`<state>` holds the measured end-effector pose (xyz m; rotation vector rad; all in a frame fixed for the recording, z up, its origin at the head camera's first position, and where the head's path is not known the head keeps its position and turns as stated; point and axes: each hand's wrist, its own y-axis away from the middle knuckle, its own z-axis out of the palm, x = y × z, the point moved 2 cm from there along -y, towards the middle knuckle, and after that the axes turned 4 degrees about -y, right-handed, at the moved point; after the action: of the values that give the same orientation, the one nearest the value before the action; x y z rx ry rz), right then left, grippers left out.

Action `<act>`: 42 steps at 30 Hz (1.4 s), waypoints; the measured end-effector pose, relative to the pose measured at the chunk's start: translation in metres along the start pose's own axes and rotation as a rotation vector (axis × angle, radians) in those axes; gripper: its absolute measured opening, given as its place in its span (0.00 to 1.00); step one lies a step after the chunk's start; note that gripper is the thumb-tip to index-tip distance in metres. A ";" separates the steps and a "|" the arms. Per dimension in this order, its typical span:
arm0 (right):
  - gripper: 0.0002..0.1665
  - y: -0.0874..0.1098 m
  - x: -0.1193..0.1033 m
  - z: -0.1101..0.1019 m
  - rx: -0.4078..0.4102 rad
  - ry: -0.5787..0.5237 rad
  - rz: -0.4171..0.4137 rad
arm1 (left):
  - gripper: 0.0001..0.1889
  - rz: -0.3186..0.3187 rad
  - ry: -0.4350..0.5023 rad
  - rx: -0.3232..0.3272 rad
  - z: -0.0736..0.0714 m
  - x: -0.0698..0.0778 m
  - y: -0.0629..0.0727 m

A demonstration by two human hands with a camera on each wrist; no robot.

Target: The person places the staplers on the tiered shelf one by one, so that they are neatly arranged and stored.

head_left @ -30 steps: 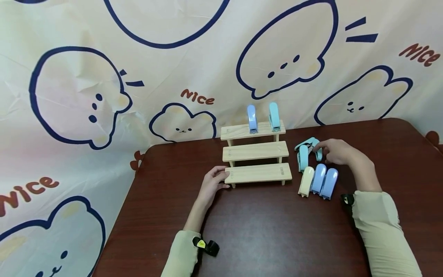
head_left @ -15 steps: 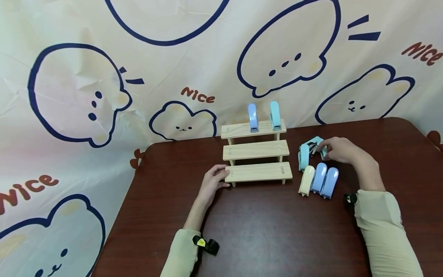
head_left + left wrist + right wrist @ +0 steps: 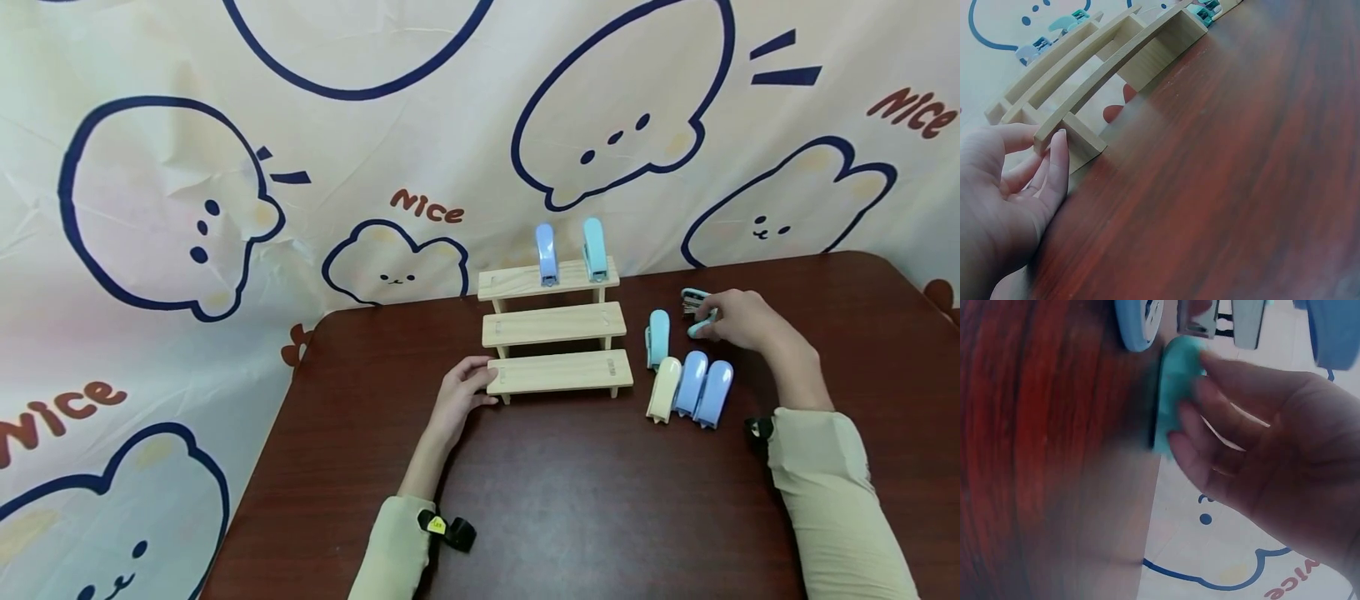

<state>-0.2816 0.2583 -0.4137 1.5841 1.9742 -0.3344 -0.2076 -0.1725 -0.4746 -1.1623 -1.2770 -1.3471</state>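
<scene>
A: What occupies the right hand [image 3: 741, 322]?
B: Its fingers, curled narrow, hold the unfolded teal stapler [image 3: 1177, 390]; metal inner parts [image 3: 1247, 324] show just beside the fingertips.
A: And the left hand [image 3: 459, 393]?
B: Its fingers pinch the end nearest them of the lowest tier of the three-tier wooden stand [image 3: 555, 373].
A: What lies near the right fingers?
B: Just to their left, a second teal stapler [image 3: 657, 340]; closer to the wearer than those fingers, a cream stapler [image 3: 664, 390] and two blue staplers [image 3: 692, 383], all on the bench [image 3: 570, 508].
A: Farther out?
B: Beyond the left fingers, on the top tier, a third blue stapler [image 3: 547, 254] and a third teal stapler [image 3: 595, 250], set apart; behind them, a printed backdrop [image 3: 420, 142].
</scene>
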 end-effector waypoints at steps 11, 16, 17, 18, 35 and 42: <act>0.52 -0.001 0.014 0.000 0.034 0.016 0.073 | 0.16 0.000 0.002 0.002 0.000 0.001 0.001; 0.49 -0.003 0.014 0.003 0.009 0.051 0.062 | 0.16 -0.004 0.002 0.006 0.000 0.001 0.000; 0.49 -0.004 0.013 0.003 0.012 0.055 0.062 | 0.16 -0.003 0.003 0.007 0.000 0.001 0.000; 0.48 -0.004 0.012 0.003 0.013 0.058 0.062 | 0.16 -0.002 0.004 0.007 0.000 0.001 0.000; 0.36 -0.001 0.014 0.000 0.094 0.029 0.026 | 0.18 0.012 -0.013 -0.004 -0.001 -0.001 0.000; 0.35 0.004 0.006 -0.002 0.213 -0.093 0.022 | 0.18 0.013 -0.023 -0.009 -0.002 -0.002 0.000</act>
<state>-0.2793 0.2648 -0.4148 1.6872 1.8997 -0.6162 -0.2071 -0.1742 -0.4766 -1.1938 -1.2786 -1.3350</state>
